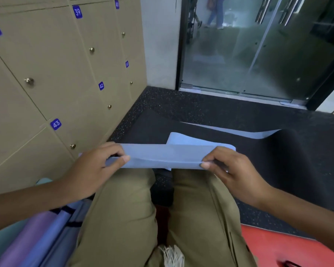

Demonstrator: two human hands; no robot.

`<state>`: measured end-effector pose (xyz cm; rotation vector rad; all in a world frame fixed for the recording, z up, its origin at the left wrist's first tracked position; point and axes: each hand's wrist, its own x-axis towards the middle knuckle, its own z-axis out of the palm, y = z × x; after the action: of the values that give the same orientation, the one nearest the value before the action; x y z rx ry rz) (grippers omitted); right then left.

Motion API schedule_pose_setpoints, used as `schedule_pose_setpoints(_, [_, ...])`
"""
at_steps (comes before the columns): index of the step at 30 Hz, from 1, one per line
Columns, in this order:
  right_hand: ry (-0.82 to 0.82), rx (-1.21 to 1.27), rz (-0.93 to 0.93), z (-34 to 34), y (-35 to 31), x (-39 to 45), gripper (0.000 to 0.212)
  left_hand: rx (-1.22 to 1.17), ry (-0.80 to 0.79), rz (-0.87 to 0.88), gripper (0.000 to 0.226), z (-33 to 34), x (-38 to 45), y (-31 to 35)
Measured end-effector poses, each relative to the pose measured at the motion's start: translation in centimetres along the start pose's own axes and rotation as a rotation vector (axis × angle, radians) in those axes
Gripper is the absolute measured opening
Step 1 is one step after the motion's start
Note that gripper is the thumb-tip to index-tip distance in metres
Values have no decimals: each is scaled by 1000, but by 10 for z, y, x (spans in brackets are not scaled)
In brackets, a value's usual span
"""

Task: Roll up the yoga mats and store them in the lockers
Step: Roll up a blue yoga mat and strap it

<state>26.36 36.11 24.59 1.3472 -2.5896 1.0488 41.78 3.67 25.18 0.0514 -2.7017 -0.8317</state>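
head cam: left hand (93, 168) and right hand (233, 170) both pinching the blue yoga mat (166, 157) edge at 6 o'clock, uneven rolling could make it go crooked imo

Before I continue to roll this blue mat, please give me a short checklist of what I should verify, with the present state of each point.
1. Left hand grips the folded mat edge: ok.
2. Right hand grips the other end: ok.
3. First fold even from end to end: ok, as far as it shows.
4. Rest of mat flat ahead: not ok, it lies wavy, with an edge turned up.
5. A locker open to take the roll: not ok, all doors in view are closed.
6. Fold tight enough to start a roll: cannot tell.
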Motion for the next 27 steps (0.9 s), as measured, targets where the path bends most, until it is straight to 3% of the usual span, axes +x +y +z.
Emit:
schedule_pose_setpoints(10, [-66,171,69,19,-32,-88,22,-103,-113,-84,37,14,-91,18])
schedule_pose_setpoints(27, [-132,280,230,24,-45,-103,12,-211,-33,-335,30,37,-132,28])
